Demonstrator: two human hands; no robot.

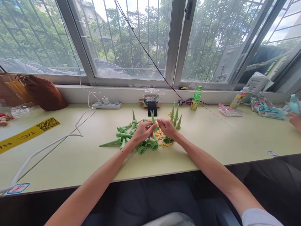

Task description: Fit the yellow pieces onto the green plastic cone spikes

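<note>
Fingers bent, my left hand [144,131] and right hand [167,128] nearly meet before the phone [152,105], green cones [125,135] also before it; I cannot tell if they grip anything.

At the centre of the frame, the left hand [143,131] and right hand [167,128] nearly meet, fingers curled, anything between them too small to tell. Pale-green plastic cones [124,134] lie heaped centre-left on the pale yellow-green surface [223,135], small yellow plastic pieces [159,135] below the hands. A black rectangular phone [152,108] lies above centre, a green-capped plastic bottle [196,99] right of it.
</note>
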